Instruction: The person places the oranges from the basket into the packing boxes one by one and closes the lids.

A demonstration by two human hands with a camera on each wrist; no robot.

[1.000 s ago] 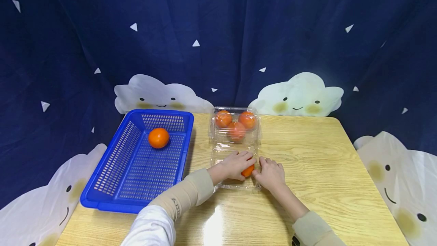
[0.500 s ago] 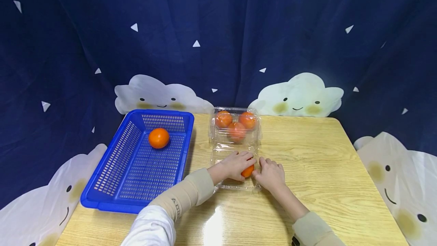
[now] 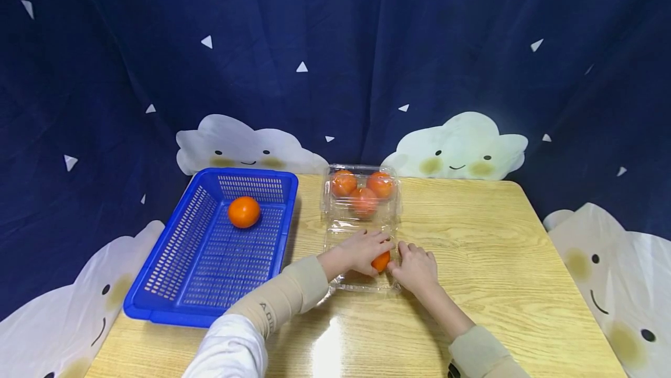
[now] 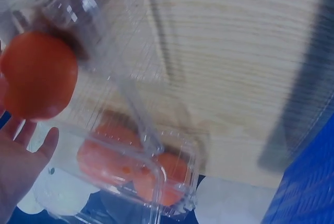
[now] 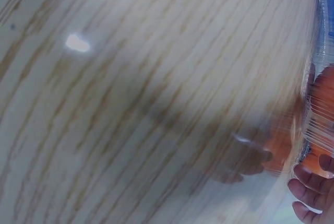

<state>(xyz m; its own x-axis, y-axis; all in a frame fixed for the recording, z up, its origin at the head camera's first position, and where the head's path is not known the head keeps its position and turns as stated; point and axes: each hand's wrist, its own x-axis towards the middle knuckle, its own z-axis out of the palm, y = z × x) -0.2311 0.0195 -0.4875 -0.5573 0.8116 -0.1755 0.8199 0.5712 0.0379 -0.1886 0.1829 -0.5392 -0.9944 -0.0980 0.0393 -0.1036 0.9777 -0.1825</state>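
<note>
My left hand (image 3: 362,252) reaches in from the left, its fingers curled over a smooth, round orange-red fruit (image 3: 381,261). That fruit sits over the near half of an open clear plastic clamshell container (image 3: 346,225). In the left wrist view, the fingers (image 4: 44,148) come up beside the fruit and part of the hand is cut off. Three similar fruits (image 3: 364,202) show through the plastic of the container's far half. At the container's right edge rests my right hand (image 3: 416,267), thumb close to the rim and fingers loosely spread, with no fruit in it.
A blue perforated plastic basket (image 3: 290,232) stands on the left, with one orange-red fruit (image 3: 243,212) inside near its back. Underneath is a wooden table (image 3: 487,261). A dark blue curtain (image 3: 262,87) with cloud shapes hangs right behind the table.
My left hand and forearm have shifted very slightly, with the fruit staying almost in place. The right hand, container and basket look unmoved.
</note>
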